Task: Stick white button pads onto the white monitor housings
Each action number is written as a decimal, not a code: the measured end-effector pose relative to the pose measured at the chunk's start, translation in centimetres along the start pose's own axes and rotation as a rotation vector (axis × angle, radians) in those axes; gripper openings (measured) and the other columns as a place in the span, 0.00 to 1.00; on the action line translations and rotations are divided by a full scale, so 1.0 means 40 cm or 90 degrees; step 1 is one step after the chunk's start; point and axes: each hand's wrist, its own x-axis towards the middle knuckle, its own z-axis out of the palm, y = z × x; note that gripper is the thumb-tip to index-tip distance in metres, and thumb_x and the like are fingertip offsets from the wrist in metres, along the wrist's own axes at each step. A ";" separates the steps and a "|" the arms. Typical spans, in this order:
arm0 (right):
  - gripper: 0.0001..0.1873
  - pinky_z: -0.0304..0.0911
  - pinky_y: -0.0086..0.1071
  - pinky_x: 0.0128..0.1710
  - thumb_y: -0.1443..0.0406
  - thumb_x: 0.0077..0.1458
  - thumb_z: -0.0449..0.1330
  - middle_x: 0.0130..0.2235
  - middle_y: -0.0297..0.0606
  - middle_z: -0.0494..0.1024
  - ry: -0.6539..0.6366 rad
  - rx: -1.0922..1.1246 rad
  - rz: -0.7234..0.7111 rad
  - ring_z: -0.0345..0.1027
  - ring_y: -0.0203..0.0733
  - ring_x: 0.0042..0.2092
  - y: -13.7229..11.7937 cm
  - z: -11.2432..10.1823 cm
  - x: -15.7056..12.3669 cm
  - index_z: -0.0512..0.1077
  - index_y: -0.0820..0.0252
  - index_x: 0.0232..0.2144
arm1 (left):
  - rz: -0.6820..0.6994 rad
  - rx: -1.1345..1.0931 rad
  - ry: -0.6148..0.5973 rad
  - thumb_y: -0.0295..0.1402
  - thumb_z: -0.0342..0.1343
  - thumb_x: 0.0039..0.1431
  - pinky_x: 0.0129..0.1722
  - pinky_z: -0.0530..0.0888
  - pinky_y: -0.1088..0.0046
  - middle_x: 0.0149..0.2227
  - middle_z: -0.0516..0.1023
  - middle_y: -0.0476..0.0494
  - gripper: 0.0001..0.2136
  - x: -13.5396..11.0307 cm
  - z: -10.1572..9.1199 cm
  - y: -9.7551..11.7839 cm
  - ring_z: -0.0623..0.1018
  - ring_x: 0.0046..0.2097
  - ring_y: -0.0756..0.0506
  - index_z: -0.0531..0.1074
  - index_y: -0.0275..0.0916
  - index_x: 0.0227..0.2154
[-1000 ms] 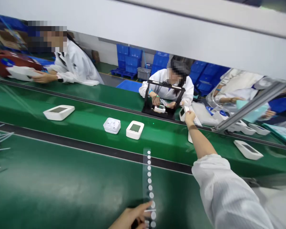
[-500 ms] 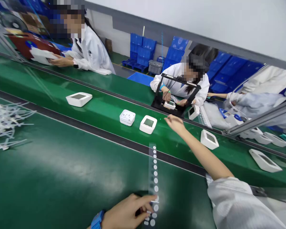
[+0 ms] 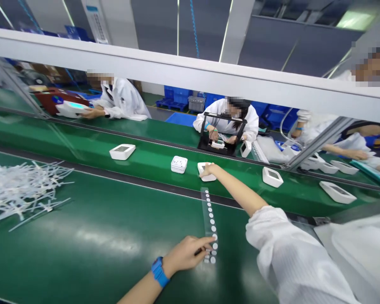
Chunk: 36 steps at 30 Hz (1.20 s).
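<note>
My right hand [image 3: 208, 169] reaches out over the green belt, its fingers closed over a white device [image 3: 213, 177] with a small screen, which they partly hide. Low in the middle, my left hand [image 3: 188, 252], with a blue watch at the wrist, grips the lower part of a clear strip of round white stickers [image 3: 212, 221]. Its index finger lies along the stickers and its thumb is below. The strip's far end reaches the belt's dark edge. A stack of white square parts [image 3: 179, 164] sits left of the device.
More white devices sit on the belt, one at the left [image 3: 122, 152] and others at the right [image 3: 272, 177]. A heap of white cable ties [image 3: 22, 190] covers the table's left. Co-workers [image 3: 223, 116] in white coats work across the belt, one behind a black frame [image 3: 221, 131].
My right hand has moved left and down from above the belt onto the white device. My left hand stays at the strip. The camera view has tilted upward.
</note>
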 end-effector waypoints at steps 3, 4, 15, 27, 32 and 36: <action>0.60 0.64 0.50 0.49 0.54 0.24 0.72 0.56 0.61 0.67 -0.034 0.012 0.036 0.67 0.65 0.53 0.118 0.005 -0.081 0.60 0.68 0.61 | -0.031 0.011 0.028 0.30 0.48 0.63 0.43 0.75 0.74 0.43 0.82 0.46 0.21 0.001 -0.002 -0.006 0.81 0.40 0.47 0.64 0.45 0.59; 0.58 0.64 0.50 0.48 0.55 0.22 0.73 0.55 0.59 0.69 -0.044 0.020 0.046 0.68 0.64 0.52 0.157 0.015 -0.117 0.62 0.67 0.60 | -0.044 0.011 0.036 0.31 0.48 0.63 0.42 0.75 0.74 0.42 0.82 0.45 0.21 0.001 -0.004 -0.007 0.81 0.40 0.47 0.64 0.45 0.59; 0.22 0.58 0.40 0.57 0.68 0.49 0.64 0.50 0.27 0.77 0.140 0.154 -0.472 0.64 0.42 0.58 0.389 0.306 -0.609 0.74 0.38 0.45 | -0.096 -0.044 0.057 0.38 0.48 0.64 0.37 0.76 0.72 0.37 0.80 0.45 0.21 0.005 0.014 -0.019 0.79 0.31 0.49 0.63 0.43 0.59; 0.31 0.46 0.53 0.64 0.74 0.53 0.58 0.64 0.38 0.61 0.185 0.175 -0.324 0.45 0.51 0.67 0.381 0.261 -0.726 0.64 0.51 0.58 | -0.154 -0.137 0.071 0.40 0.54 0.60 0.36 0.77 0.70 0.35 0.80 0.44 0.23 0.018 0.063 0.016 0.80 0.32 0.47 0.66 0.37 0.56; 0.61 0.49 0.56 0.62 0.53 0.44 0.69 0.68 0.56 0.43 0.257 0.285 -0.122 0.38 0.61 0.68 0.349 0.399 -0.824 0.36 0.60 0.68 | -0.165 -0.174 0.076 0.38 0.56 0.59 0.40 0.76 0.67 0.35 0.80 0.44 0.22 0.024 0.082 0.026 0.80 0.37 0.46 0.67 0.36 0.55; 0.64 0.51 0.50 0.63 0.56 0.46 0.69 0.69 0.51 0.37 0.240 0.375 -0.110 0.37 0.57 0.69 0.348 0.470 -0.842 0.24 0.55 0.67 | -0.178 -0.200 0.058 0.37 0.57 0.58 0.42 0.76 0.67 0.36 0.79 0.44 0.22 0.026 0.097 0.035 0.79 0.39 0.46 0.67 0.37 0.55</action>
